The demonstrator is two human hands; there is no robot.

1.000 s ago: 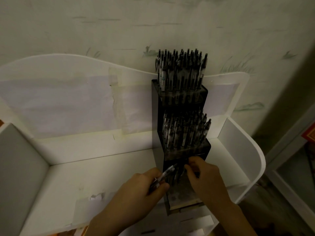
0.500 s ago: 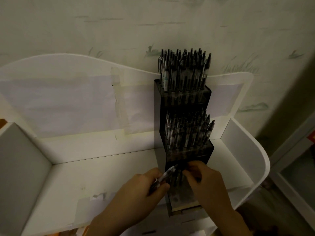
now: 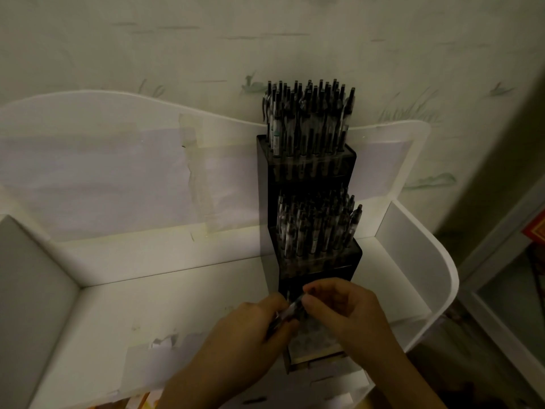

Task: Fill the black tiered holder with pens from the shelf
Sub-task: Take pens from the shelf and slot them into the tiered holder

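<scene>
The black tiered holder [image 3: 348, 261] stands on the white shelf [image 3: 165, 314], right of centre. Its top tier [image 3: 308, 119] and middle tier [image 3: 318, 225] are packed with upright pens. My left hand [image 3: 250, 335] grips a small bunch of pens [image 3: 290, 309] just left of the lowest tier. My right hand [image 3: 351, 314] hovers over that lowest tier, its thumb and fingers pinching the upper end of a pen from the bunch. The lowest tier's inside is mostly hidden behind both hands.
The shelf has a tall curved back panel [image 3: 118, 160] with taped paper, a grey left side wall [image 3: 26, 290] and a rounded right side wall [image 3: 424, 255]. A patterned wall rises behind. Another white unit [image 3: 501, 290] stands at the right.
My right hand has shifted slightly left and its fingers have closed onto the tip of the pens that my left hand holds. The view has tilted a little.
</scene>
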